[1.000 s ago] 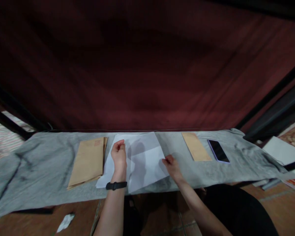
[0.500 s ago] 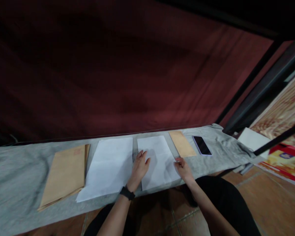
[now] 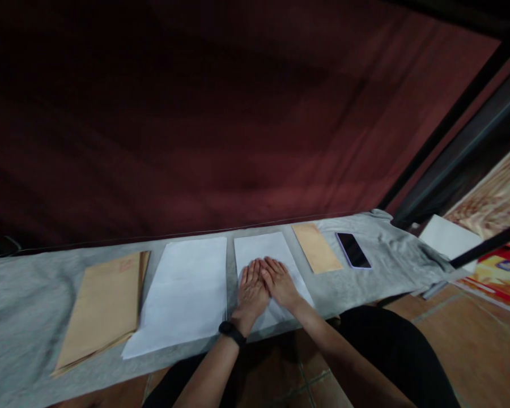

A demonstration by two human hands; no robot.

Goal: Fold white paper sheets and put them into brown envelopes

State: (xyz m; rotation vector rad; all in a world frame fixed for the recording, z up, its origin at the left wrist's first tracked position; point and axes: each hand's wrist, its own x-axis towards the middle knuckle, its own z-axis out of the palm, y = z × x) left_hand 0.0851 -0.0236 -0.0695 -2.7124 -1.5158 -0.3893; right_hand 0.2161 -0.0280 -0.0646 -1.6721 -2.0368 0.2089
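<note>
A white sheet of paper (image 3: 263, 243) lies on the grey cloth in front of me. My left hand (image 3: 254, 288), with a black band on its wrist, rests flat on it, fingers stretched out. Beside it and touching it, my right hand (image 3: 280, 284) also presses flat on the paper. Neither hand holds anything. To the left is a stack of white paper (image 3: 185, 289), and farther left a pile of large brown envelopes (image 3: 104, 306). A small tan envelope (image 3: 315, 247) lies to the right of the sheet.
A phone (image 3: 353, 250) with a purple edge lies right of the small envelope. The grey cloth (image 3: 393, 272) covers the narrow bench. A dark red curtain (image 3: 221, 141) hangs behind it. A red and yellow box (image 3: 504, 277) is on the tiled floor at the right.
My right hand has moved left from the sheet's right edge to its middle, beside my left hand. Both hands now lie flat, and the view has shifted slightly.
</note>
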